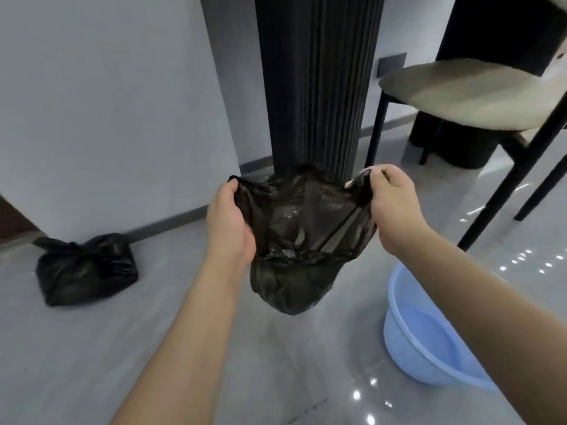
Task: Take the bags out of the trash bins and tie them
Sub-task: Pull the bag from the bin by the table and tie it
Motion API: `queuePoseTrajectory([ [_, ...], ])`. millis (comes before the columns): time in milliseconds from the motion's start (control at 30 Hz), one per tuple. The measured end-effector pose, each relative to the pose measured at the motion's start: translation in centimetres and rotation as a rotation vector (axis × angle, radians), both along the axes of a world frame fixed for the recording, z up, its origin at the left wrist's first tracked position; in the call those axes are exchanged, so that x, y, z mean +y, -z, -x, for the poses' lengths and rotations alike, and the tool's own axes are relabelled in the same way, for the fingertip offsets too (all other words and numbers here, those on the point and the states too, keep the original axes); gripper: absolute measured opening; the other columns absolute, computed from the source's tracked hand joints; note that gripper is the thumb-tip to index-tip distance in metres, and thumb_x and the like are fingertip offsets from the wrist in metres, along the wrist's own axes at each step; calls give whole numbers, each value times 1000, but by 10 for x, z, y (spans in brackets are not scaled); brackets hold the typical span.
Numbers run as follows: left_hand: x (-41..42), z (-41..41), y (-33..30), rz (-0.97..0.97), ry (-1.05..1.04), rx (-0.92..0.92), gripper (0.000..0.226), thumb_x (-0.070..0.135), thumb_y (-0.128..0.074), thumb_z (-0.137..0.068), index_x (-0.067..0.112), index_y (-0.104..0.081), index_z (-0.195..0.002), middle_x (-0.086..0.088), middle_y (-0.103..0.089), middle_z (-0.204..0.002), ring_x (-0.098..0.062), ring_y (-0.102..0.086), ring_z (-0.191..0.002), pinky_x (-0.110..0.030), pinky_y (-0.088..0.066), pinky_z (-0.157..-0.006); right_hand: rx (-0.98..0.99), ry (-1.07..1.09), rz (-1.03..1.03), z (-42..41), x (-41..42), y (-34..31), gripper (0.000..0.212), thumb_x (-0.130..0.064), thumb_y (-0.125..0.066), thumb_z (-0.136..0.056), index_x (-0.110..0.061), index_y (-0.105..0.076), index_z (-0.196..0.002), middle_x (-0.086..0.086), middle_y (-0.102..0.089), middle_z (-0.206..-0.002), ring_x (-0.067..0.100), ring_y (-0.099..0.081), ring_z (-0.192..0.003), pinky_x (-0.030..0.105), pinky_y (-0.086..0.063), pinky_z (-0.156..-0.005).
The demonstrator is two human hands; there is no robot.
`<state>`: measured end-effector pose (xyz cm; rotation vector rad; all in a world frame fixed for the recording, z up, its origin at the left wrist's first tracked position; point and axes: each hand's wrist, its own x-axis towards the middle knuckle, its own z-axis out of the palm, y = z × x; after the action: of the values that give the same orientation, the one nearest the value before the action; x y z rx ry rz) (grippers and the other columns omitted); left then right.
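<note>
A black plastic trash bag [294,240] hangs in the air in front of me, its mouth stretched wide between both hands. My left hand [230,222] grips the left edge of the bag's rim. My right hand [389,204] pinches the right edge, fingers curled round the plastic. The bag's bottom bulges with contents. A second black bag [86,268], knotted at the top, lies on the floor at the left by the wall.
A light blue plastic basin [429,338] stands on the grey tiled floor at the lower right. A beige chair [466,90] with black legs is at the right. A dark ribbed column [316,81] rises behind the bag. A black round bin [454,145] sits under the chair.
</note>
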<state>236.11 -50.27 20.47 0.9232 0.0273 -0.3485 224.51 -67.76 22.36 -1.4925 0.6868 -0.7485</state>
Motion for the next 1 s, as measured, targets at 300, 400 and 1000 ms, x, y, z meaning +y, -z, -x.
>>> queuePoseTrajectory([
  [300, 65, -38, 111, -893, -331, -217, 23, 28, -44, -90, 18, -55, -72, -1, -59, -72, -23, -54, -72, -36, -44, -69, 470, 96, 250, -8, -37, 94, 25, -17, -36, -96, -13, -60, -88, 6, -62, -91, 31, -61, -84, 50, -56, -76],
  [400, 90, -52, 106, -1253, -456, -222, 21, 19, -44, -88, 11, -57, -102, -18, -64, -101, -39, -57, -101, -45, -44, -89, 509, 89, 120, -7, -53, 87, 29, -6, -34, -84, -17, -61, -81, 11, -65, -98, 36, -63, -93, 56, -56, -81],
  [1000, -55, -40, 97, -1533, 740, -1188, 14, 38, -57, -86, 24, -60, -88, 2, -63, -85, -23, -63, -85, -39, -51, -70, 496, -82, 68, 18, -52, 28, 29, 2, -42, -85, -12, -64, -96, 10, -60, -86, 28, -59, -85, 40, -52, -81],
])
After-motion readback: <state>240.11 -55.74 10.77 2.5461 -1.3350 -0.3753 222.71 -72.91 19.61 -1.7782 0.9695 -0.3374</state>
